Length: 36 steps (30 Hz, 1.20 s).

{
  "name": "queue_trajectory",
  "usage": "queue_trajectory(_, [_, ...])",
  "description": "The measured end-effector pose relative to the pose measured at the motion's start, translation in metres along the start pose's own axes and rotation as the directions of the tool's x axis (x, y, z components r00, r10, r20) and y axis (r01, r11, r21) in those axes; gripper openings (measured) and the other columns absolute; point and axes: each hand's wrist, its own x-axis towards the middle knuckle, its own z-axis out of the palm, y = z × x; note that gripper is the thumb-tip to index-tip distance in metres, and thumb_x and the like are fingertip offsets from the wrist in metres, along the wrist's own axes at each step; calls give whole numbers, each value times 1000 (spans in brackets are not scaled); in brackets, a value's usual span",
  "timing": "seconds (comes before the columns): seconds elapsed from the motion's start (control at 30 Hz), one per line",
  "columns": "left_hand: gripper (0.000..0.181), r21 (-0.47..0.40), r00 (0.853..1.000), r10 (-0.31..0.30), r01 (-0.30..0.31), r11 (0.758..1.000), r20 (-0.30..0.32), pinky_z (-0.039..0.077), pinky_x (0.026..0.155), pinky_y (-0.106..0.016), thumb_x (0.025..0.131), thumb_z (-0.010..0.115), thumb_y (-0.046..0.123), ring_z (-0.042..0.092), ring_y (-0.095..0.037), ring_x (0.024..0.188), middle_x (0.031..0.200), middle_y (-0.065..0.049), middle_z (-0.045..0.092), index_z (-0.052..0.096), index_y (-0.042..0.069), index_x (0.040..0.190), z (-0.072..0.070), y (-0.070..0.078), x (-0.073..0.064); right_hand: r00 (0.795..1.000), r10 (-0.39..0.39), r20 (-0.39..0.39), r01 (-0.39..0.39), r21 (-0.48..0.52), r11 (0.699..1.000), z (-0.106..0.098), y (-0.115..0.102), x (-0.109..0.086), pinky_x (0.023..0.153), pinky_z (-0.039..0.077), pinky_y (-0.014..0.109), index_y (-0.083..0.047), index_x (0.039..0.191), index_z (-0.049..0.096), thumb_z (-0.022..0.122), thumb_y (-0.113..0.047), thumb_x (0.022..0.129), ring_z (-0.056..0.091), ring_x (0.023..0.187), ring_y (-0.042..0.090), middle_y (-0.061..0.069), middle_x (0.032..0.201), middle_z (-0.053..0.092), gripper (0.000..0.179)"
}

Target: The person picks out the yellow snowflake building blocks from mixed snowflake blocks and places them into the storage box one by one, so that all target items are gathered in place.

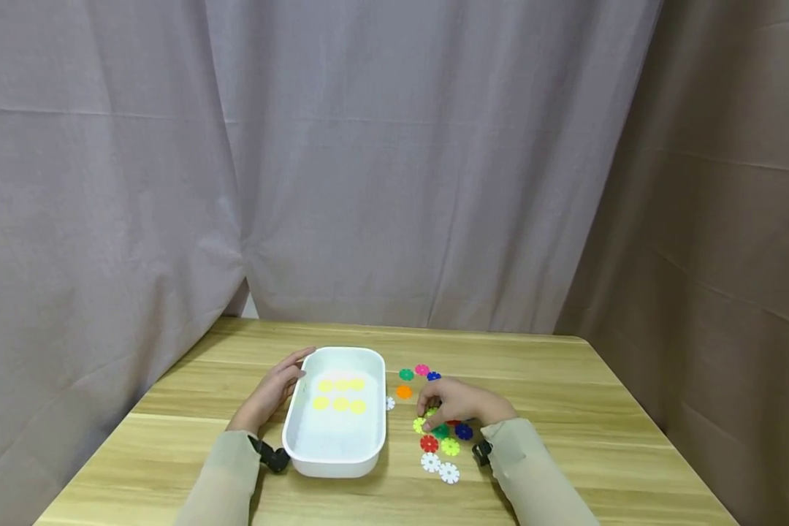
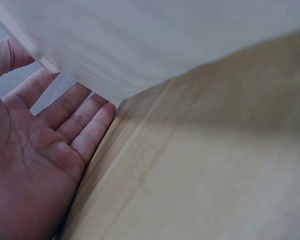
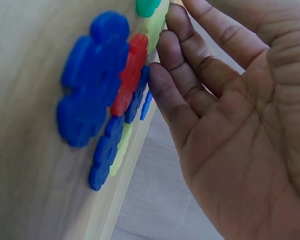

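Note:
A white rectangular tray [image 1: 334,442] stands on the table with two rows of yellow discs [image 1: 340,404] on its floor. My left hand [image 1: 275,391] is at its left side; in the left wrist view the fairly straight fingers [image 2: 72,107] touch the outer wall [image 2: 140,55]. My right hand [image 1: 460,402] reaches down over notched, flower-shaped plastic discs, thumb and fingers apart around a yellow-green disc [image 1: 420,425]. In the right wrist view, the fingers [image 3: 172,95] bend slightly beside blue discs [image 3: 95,80] and a red disc [image 3: 130,75]. The thumb tip is hidden there.
Right of the tray lie an orange disc [image 1: 404,392], a green disc [image 1: 405,375], a pink disc [image 1: 422,370] and white discs [image 1: 449,473] nearer the front. The wooden table [image 1: 565,453] ends at a grey curtain [image 1: 394,183] behind and another at the right.

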Motion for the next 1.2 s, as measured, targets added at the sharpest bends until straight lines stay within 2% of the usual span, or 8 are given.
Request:
queue_trajectory(0.23, [58,1,1000,8,-8,1000,9,46,106,-38,98,46,12,45,-34,137,155,-19,39,40,15,155,-2,0,-3,1000,7,-2,-7,0,1000,3,-3,1,79,51,29,-16,93,71,80,-17,85,57,84,12,-8,90,65,12])
queue_trajectory(0.4, [58,-4,1000,9,-9,1000,7,45,107,-38,98,45,11,45,-33,138,156,-18,39,40,15,155,-1,0,-3,1000,28,-6,-27,14,1000,4,-3,0,78,51,30,-17,94,70,79,-19,87,56,84,13,-8,90,64,11])
queue_trajectory(0.67, [57,-10,1000,4,-4,1000,1,46,106,-38,98,46,11,45,-33,137,156,-17,39,41,15,155,-1,0,-1,1000,15,0,-15,41,999,4,-1,1,80,51,29,-13,96,70,85,-19,80,59,88,17,-3,94,66,23])
queue_trajectory(0.87, [58,-9,1000,2,-2,1000,5,48,104,-36,98,46,12,46,-33,137,156,-18,39,39,14,155,-1,-1,-2,1000,25,-1,-25,36,999,6,-1,1,80,50,29,-13,95,68,85,-19,80,57,86,14,-5,92,65,23])
queue_trajectory(1.2, [57,-2,1000,0,0,1000,-2,48,104,-36,98,46,11,46,-33,137,156,-17,39,41,16,155,-1,-2,-2,1000,28,1,-28,34,999,5,-4,0,75,49,28,-11,97,64,85,-18,80,52,82,13,0,91,62,27])
